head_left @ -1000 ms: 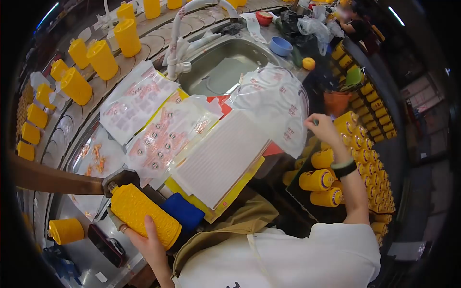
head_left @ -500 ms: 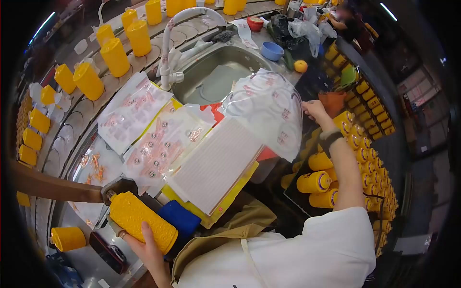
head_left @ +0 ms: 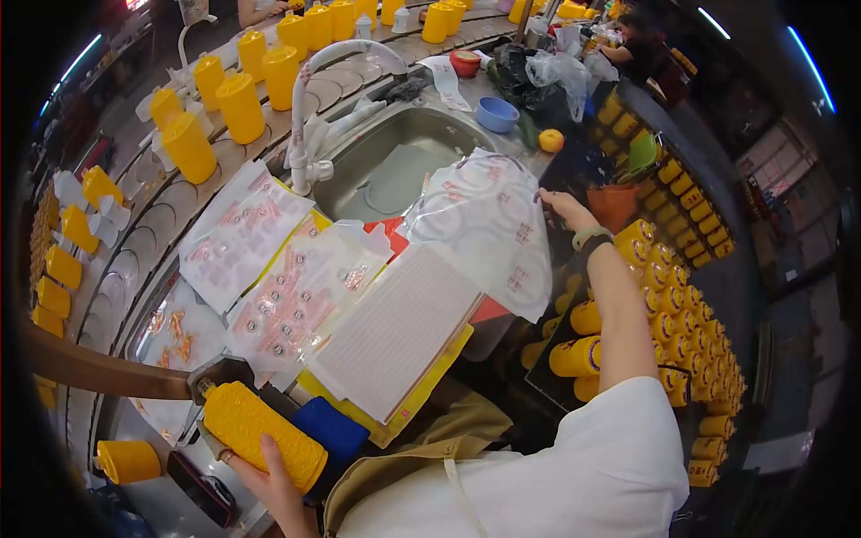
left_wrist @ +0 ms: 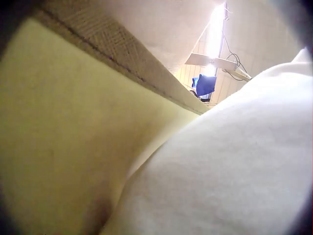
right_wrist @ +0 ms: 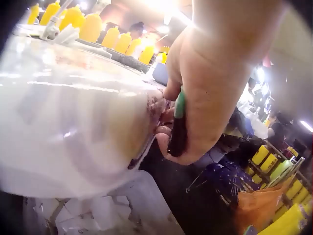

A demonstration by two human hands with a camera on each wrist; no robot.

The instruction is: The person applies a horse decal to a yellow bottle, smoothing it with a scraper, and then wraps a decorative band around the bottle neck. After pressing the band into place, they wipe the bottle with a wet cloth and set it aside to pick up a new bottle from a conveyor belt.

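Note:
My left hand grips a yellow bottle with a raised, textured surface. The bottle lies tilted, its neck at the dark holder on the end of a brown bar. Out to the right, my right hand pinches the edge of a clear printed sheet with red marks and pale rings. In the right wrist view the fingers meet the sheet's rim, and a small green-and-black object sits in the palm. Apron and white cloth fill the left wrist view, which does not show the left hand.
A stack of lined sheets and printed decal sheets cover the worktop beside a steel sink. A blue pad lies near the bottle. Yellow bottles stand along the conveyor; many more fill crates at right.
My right hand has come to the clear sheet's right edge, and that sheet now looks narrower and shifted. The left hand keeps its grip on the bottle. The head view has turned slightly.

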